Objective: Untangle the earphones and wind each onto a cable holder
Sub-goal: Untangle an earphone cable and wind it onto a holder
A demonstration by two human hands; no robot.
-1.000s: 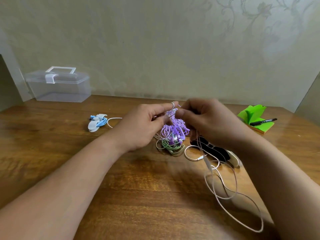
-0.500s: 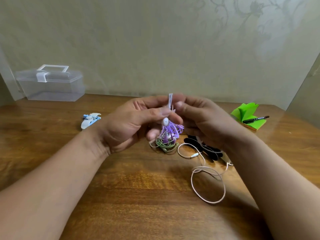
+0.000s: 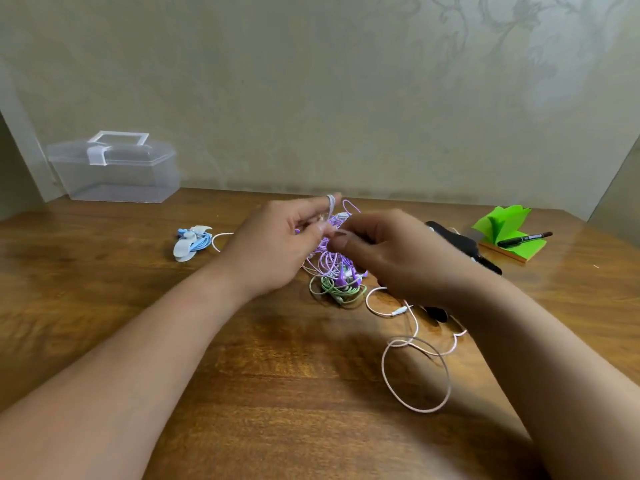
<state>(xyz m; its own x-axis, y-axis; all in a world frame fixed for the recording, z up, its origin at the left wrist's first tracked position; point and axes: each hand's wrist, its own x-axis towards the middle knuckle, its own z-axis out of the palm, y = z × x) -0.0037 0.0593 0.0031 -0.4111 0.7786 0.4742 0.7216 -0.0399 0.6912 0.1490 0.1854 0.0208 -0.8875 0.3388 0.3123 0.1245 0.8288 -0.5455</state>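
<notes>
A tangle of purple earphone cable (image 3: 330, 261) hangs between my hands above the wooden table (image 3: 104, 306). My left hand (image 3: 277, 244) holds it up, with white cable wound round the raised forefinger. My right hand (image 3: 388, 251) pinches a strand just right of the left thumb. Green earphones (image 3: 337, 287) lie coiled under the purple tangle. A white cable (image 3: 415, 372) loops over the table near my right forearm. Blue earphones wound on a white holder (image 3: 191, 242) lie at the left.
A clear plastic box (image 3: 114, 168) with a handle stands at the back left by the wall. Black holders (image 3: 460, 244) lie behind my right hand. A green sticky-note pad (image 3: 505, 233) with a black pen (image 3: 523, 239) sits at the right.
Both hands stayed together at the purple tangle. My left forefinger has risen with cable round it, and the white loop on the table has shifted and widened.
</notes>
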